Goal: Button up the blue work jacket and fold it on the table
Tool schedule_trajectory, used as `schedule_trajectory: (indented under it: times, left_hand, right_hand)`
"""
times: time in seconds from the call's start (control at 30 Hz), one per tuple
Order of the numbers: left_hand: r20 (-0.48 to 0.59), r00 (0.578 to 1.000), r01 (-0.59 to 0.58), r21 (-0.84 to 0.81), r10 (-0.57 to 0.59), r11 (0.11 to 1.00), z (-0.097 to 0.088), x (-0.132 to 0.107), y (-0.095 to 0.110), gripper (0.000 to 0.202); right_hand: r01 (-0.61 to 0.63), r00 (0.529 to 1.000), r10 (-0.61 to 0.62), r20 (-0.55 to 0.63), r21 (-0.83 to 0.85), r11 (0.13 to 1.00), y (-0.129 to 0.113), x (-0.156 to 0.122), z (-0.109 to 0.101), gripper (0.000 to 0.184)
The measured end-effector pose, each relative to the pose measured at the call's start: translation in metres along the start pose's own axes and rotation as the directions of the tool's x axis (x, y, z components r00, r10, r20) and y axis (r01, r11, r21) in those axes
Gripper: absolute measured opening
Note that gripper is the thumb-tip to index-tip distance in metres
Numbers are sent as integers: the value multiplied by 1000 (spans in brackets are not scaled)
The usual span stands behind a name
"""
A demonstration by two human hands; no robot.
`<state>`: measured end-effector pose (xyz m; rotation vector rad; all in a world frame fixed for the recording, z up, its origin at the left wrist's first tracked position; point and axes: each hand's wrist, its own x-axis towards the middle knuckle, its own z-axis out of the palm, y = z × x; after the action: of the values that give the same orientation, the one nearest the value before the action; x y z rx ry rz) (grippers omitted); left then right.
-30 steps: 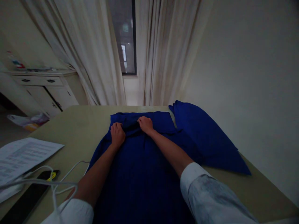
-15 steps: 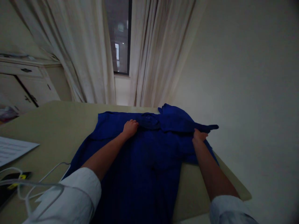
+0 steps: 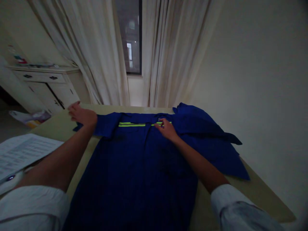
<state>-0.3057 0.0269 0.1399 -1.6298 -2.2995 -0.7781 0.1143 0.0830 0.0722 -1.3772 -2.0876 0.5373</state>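
Observation:
A dark blue work garment (image 3: 139, 163) with a yellow-green reflective stripe (image 3: 131, 124) lies spread on a beige table (image 3: 60, 128). My left hand (image 3: 81, 115) rests at the garment's far left part, fingers stretched and pressing on the cloth near the table's far edge. My right hand (image 3: 166, 128) lies flat on the garment just right of the stripe's end, fingers extended. A folded blue sleeve or flap (image 3: 207, 134) is bunched at the right side of the garment.
Printed paper sheets (image 3: 21, 154) lie at the table's left. A white cabinet with drawers (image 3: 45, 86) stands at the back left, with a bag (image 3: 29, 118) on the floor beside it. Cream curtains (image 3: 101, 57) and a dark window (image 3: 131, 38) are behind; a plain wall is at right.
My left hand moved from the garment's middle out to its far left part. My right hand moved from the right sleeve to the centre. The reflective stripe now shows.

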Motion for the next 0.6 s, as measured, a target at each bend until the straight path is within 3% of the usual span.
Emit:
schedule_trajectory:
  times: [0.1,0.17,0.27,0.37,0.43,0.6]
  left_hand:
    - [139,978,-142,-93,155,985,41,-25,51,43]
    - [260,925,-245,-147,277,958,73,-43,85,36]
    - [372,858,-314,-164,353,935,113,-65,121,35]
    - [399,867,-271,-125,298,954,139,-74,135,35]
    - [393,884,-232,-102,253,967,149,-77,138,39]
    - [310,904,-270,-119,294,956,167,-84,134,58]
  right_hand:
    - [3,986,14,165,-105,995,-43,4,70,68]
    - [-4,980,28,195,-123,992,-45,7,88,69]
    - [17,986,5,165,-133,991,-20,16,75,63]
    - [32,980,3,197,-175,984,8,19,45,56]
    - [45,970,7,242,-210,977,15,17,37,52]
    - [148,971,-80,223,-307,940,-5,25,65,48]
